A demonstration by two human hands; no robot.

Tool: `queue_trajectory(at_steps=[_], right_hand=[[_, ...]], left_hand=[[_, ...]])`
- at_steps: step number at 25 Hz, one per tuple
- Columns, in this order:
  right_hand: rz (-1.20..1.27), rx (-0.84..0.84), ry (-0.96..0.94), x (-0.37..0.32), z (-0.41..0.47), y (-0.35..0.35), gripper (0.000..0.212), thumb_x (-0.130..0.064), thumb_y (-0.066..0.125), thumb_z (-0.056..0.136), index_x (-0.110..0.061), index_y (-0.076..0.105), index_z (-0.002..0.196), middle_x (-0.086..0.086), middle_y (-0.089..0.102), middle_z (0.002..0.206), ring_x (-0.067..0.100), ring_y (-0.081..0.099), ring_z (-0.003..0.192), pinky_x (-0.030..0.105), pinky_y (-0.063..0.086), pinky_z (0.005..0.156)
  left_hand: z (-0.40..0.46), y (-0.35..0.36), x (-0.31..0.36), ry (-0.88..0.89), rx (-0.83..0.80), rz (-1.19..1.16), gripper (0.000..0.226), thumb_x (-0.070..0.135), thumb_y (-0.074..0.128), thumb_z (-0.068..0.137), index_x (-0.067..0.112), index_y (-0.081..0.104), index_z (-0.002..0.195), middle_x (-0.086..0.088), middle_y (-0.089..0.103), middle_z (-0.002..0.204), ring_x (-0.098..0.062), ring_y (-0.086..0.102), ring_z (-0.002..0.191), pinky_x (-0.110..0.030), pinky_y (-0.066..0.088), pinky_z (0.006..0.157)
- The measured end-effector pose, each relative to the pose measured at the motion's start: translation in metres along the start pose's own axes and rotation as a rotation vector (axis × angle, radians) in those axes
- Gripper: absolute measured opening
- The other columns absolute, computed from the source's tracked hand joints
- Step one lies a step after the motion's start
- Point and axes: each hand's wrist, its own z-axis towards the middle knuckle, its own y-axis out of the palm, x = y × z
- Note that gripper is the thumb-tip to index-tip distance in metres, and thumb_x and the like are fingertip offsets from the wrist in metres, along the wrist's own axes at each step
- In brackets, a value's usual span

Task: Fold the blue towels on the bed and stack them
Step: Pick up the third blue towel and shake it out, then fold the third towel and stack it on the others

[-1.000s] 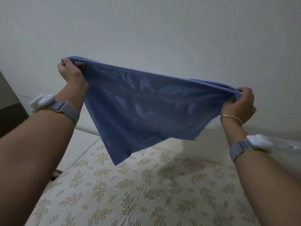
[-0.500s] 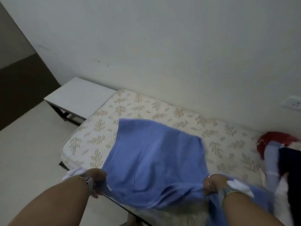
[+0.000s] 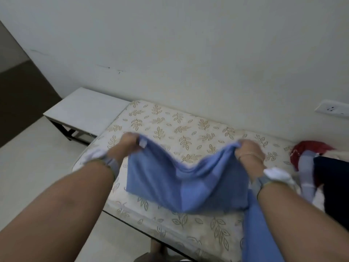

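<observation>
At frame centre, left hand (image 3: 130, 141) and right hand (image 3: 247, 148) grip blue towel (image 3: 181, 184) corners over the bed (image 3: 170, 121); first fold underway; next, lay corners flat, aligned.

The left hand (image 3: 127, 143) and the right hand (image 3: 249, 150) each gripped an upper corner of a blue towel (image 3: 181, 184), which sagged between them and hung down onto the leaf-patterned bed (image 3: 170, 125). More blue cloth (image 3: 258, 229) lay under the right forearm. A red and dark pile of clothes (image 3: 321, 167) sat at the bed's right end, and a white bench (image 3: 83, 108) stood beside its left end.
</observation>
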Motion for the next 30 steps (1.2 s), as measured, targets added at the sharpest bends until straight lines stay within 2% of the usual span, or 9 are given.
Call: queue_trajectory(at_steps=[2, 6, 9, 12, 15, 20, 25, 27, 30], right_hand=[[0.158, 0.402, -0.063, -0.032, 0.008, -0.067, 0.027, -0.016, 0.048, 0.088, -0.012, 0.067, 0.106, 0.018, 0.063, 0.111, 0.041, 0.060, 0.106, 0.044, 0.052, 0.081], [0.425, 0.864, -0.055, -0.046, 0.014, -0.167, 0.034, -0.017, 0.040, 0.087, -0.015, 0.065, 0.111, 0.019, 0.056, 0.115, 0.042, 0.050, 0.108, 0.047, 0.045, 0.078], [0.499, 0.982, 0.039, -0.034, 0.019, -0.209, 0.035, -0.017, 0.040, 0.085, -0.019, 0.063, 0.112, 0.015, 0.055, 0.119, 0.039, 0.049, 0.111, 0.046, 0.041, 0.084], [0.421, 0.966, 0.021, -0.018, 0.025, -0.204, 0.030, -0.016, 0.044, 0.086, -0.019, 0.064, 0.109, 0.017, 0.057, 0.115, 0.042, 0.050, 0.107, 0.048, 0.039, 0.085], [0.408, 0.853, -0.073, -0.006, 0.028, -0.151, 0.029, -0.011, 0.050, 0.082, -0.019, 0.065, 0.105, 0.017, 0.056, 0.109, 0.042, 0.050, 0.104, 0.048, 0.040, 0.085], [0.326, 0.565, -0.116, 0.045, 0.017, -0.024, 0.028, -0.004, 0.061, 0.080, -0.013, 0.068, 0.105, 0.019, 0.055, 0.108, 0.044, 0.046, 0.107, 0.052, 0.043, 0.085], [0.009, -0.083, -0.053, 0.087, -0.005, 0.078, 0.022, -0.011, 0.063, 0.084, -0.029, 0.069, 0.095, 0.013, 0.064, 0.112, 0.040, 0.058, 0.105, 0.045, 0.051, 0.089], [-0.137, -0.416, -0.109, 0.094, -0.012, 0.105, 0.020, -0.009, 0.060, 0.083, -0.026, 0.068, 0.089, 0.010, 0.068, 0.111, 0.035, 0.063, 0.102, 0.035, 0.051, 0.089], [-0.243, -0.637, -0.130, 0.097, -0.033, 0.132, 0.023, -0.007, 0.059, 0.087, -0.013, 0.073, 0.105, 0.010, 0.067, 0.118, 0.030, 0.062, 0.109, 0.029, 0.048, 0.090]], left_hand=[[0.005, -0.037, 0.071, 0.102, 0.257, -0.437, 0.012, 0.015, 0.060, 0.087, 0.012, 0.056, 0.077, -0.013, 0.055, 0.078, -0.023, 0.058, 0.079, -0.037, 0.054, 0.070], [-0.007, -0.128, 0.196, 0.388, 0.568, -0.848, 0.028, 0.018, 0.044, 0.103, 0.020, 0.040, 0.076, -0.001, 0.047, 0.071, -0.013, 0.050, 0.058, -0.029, 0.050, 0.054], [-0.015, -0.180, 0.226, 0.433, 0.786, -0.948, 0.027, 0.022, 0.044, 0.103, 0.021, 0.040, 0.076, 0.002, 0.050, 0.076, -0.015, 0.052, 0.071, -0.033, 0.054, 0.069], [-0.024, -0.186, 0.226, 0.368, 0.926, -0.925, 0.029, 0.022, 0.039, 0.105, 0.022, 0.037, 0.076, 0.007, 0.047, 0.078, -0.007, 0.047, 0.072, -0.011, 0.042, 0.063], [-0.019, -0.164, 0.181, 0.229, 0.928, -0.991, 0.015, 0.026, 0.037, 0.104, 0.018, 0.047, 0.095, 0.002, 0.055, 0.096, -0.010, 0.056, 0.082, -0.018, 0.049, 0.073], [-0.003, -0.101, 0.044, -0.149, 0.818, -0.737, 0.048, 0.033, 0.037, 0.097, 0.010, 0.047, 0.137, -0.012, 0.054, 0.133, -0.033, 0.054, 0.118, -0.043, 0.048, 0.101], [-0.042, -0.032, -0.095, -0.623, 0.323, -0.325, 0.036, 0.016, 0.048, 0.098, -0.004, 0.053, 0.128, -0.025, 0.058, 0.129, -0.039, 0.062, 0.107, -0.040, 0.046, 0.085], [-0.061, -0.008, -0.122, -0.757, 0.179, -0.163, 0.022, 0.013, 0.053, 0.099, -0.009, 0.056, 0.104, -0.025, 0.063, 0.102, -0.034, 0.062, 0.079, -0.039, 0.043, 0.078], [-0.071, 0.020, -0.149, -0.794, 0.108, 0.096, 0.018, 0.007, 0.055, 0.097, -0.009, 0.054, 0.091, -0.020, 0.058, 0.080, -0.029, 0.056, 0.065, -0.038, 0.046, 0.072]])
